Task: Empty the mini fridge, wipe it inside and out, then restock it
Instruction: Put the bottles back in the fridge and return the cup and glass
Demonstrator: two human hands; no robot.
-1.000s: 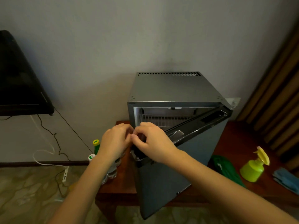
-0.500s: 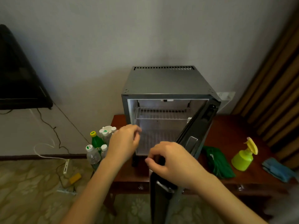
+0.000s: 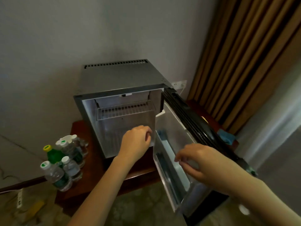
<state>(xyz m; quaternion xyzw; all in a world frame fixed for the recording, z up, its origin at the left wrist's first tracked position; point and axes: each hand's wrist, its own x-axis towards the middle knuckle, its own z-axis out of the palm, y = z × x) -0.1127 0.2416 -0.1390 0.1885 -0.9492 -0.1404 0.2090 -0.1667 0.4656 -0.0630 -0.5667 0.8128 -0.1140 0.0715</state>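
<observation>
The grey mini fridge [image 3: 120,75] stands on a dark wooden table [image 3: 78,129] against the wall. Its door [image 3: 184,124] is swung wide to the right, showing white door shelves. Inside I see one wire shelf [image 3: 125,110] and nothing on it. My left hand [image 3: 136,141] hovers at the fridge's lower front opening, fingers loosely curled, holding nothing. My right hand [image 3: 198,160] is over the inner side of the door, fingers bent and apart, holding nothing. Several bottles [image 3: 65,160] stand on the table left of the fridge, one green with a yellow cap.
A blue cloth [image 3: 226,136] lies on the table behind the door. Brown curtains [image 3: 244,54] hang at the right. A wall socket [image 3: 179,83] sits behind the fridge. A power strip [image 3: 19,198] and cables lie on the patterned floor at lower left.
The door swung from nearly shut to wide open on the right. My right hand let go of the door edge; my left hand moved towards the opening. The view shifted right.
</observation>
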